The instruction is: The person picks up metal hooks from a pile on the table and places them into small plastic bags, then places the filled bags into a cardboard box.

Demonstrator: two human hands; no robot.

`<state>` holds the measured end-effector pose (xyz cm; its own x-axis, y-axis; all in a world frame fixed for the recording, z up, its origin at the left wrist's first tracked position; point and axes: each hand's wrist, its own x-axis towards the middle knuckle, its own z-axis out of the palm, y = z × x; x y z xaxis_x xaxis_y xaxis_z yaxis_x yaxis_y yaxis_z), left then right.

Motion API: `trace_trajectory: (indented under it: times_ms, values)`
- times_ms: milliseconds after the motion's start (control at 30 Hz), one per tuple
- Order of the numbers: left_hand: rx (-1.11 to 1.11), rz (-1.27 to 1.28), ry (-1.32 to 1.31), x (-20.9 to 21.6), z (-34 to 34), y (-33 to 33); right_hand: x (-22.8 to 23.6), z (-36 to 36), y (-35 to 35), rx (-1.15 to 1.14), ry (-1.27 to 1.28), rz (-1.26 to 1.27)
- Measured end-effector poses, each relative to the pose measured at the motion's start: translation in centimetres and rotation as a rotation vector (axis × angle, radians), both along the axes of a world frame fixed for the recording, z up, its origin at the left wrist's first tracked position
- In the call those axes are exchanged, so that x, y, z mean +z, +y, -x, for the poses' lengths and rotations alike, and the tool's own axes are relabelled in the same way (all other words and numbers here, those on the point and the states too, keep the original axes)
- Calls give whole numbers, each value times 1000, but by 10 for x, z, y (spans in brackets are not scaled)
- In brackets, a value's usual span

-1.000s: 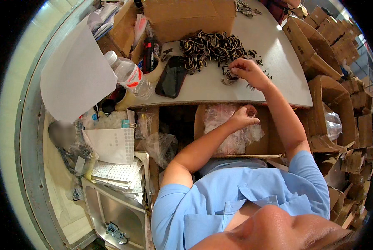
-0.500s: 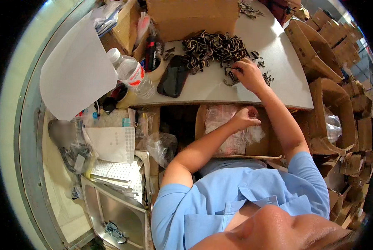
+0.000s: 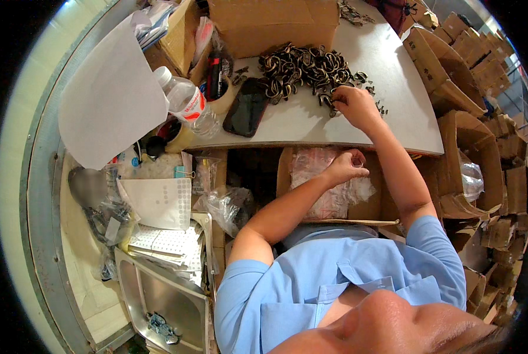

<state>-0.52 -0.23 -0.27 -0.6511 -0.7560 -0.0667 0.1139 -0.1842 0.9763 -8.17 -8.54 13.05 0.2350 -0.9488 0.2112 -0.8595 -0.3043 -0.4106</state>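
Note:
A heap of dark, curved metal pieces (image 3: 302, 68) with brassy edges lies on the white table (image 3: 402, 118). At the heap's near right edge, my right hand (image 3: 358, 106) has its fingertips pinched on a curved metal piece (image 3: 326, 101); the fingers partly hide it. My left hand (image 3: 345, 168) is below the table edge, its thumb and fingers curled round a clear plastic bag (image 3: 362, 190). Beneath that hand, more clear bags (image 3: 317, 200) fill an open cardboard box (image 3: 283, 177). Small loose pieces (image 3: 361, 76) are scattered just right of the heap.
A black phone (image 3: 245, 109) and a clear bottle (image 3: 190, 109) stand left of the heap. An upright cardboard sheet (image 3: 273, 26) is behind it. A metal basin (image 3: 158, 289) and sticker sheets (image 3: 158, 197) are at lower left. Cardboard boxes (image 3: 467, 162) crowd the right.
My right hand has shifted slightly right and down, and the curved pieces by its fingertips lie differently. My left hand has stayed in place.

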Motion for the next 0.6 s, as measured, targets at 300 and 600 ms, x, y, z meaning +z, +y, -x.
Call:
trace_trajectory:
  times_ms: [300,600]
  values:
    - [-4,7,-16,1,-1,0,3,11,-18,57,-393,-137]
    - [-7,-46,50,-5,2,1,-29,-25,-14,-9,-118,227]
